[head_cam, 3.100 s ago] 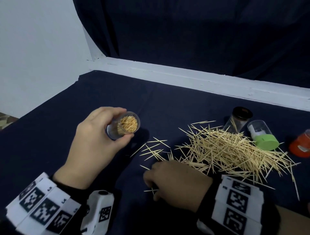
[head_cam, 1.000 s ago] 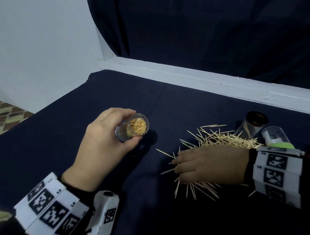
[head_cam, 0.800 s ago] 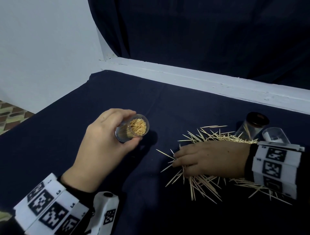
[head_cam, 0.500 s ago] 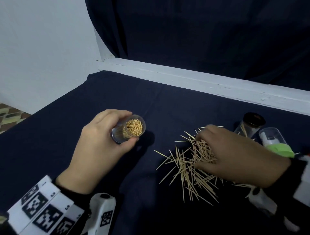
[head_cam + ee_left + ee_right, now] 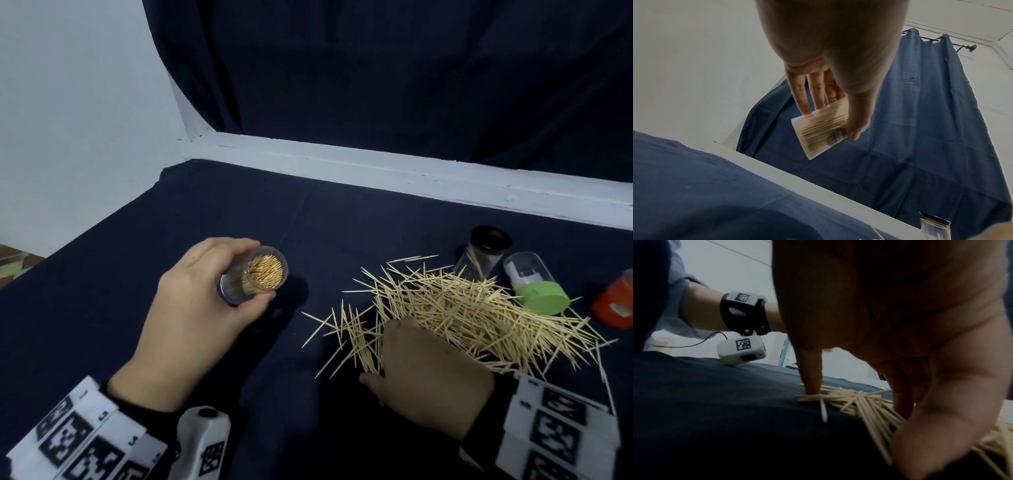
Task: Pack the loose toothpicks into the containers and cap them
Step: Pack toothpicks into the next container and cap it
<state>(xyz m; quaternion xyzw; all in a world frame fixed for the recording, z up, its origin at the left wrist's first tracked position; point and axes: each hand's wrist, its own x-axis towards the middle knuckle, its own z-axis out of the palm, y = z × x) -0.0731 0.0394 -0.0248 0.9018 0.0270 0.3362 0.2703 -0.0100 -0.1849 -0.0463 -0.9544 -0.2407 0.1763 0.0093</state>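
Observation:
My left hand (image 5: 239, 270) grips a clear round container (image 5: 267, 274) packed with toothpicks, tilted with its open mouth up and to the right. In the left wrist view the fingers and thumb wrap the same container (image 5: 822, 129). A big pile of loose toothpicks (image 5: 462, 308) lies on the dark cloth to the right. My right hand (image 5: 428, 380) sits knuckles-up on the pile's near-left edge. In the right wrist view its index fingertip (image 5: 812, 386) and thumb (image 5: 920, 443) close on a bunch of toothpicks (image 5: 869, 405) under the palm.
Behind the pile stands an uncapped clear container (image 5: 484, 255) with a dark rim. A container with a green cap (image 5: 537, 294) lies beside it, and an orange-capped one (image 5: 616, 301) sits at the right edge. A white ledge (image 5: 376, 168) bounds the far side.
My right hand swept across the pile, raking toothpicks leftward, then drew back to the pile's near-left edge. The left hand has kept holding the filled container in about the same place.

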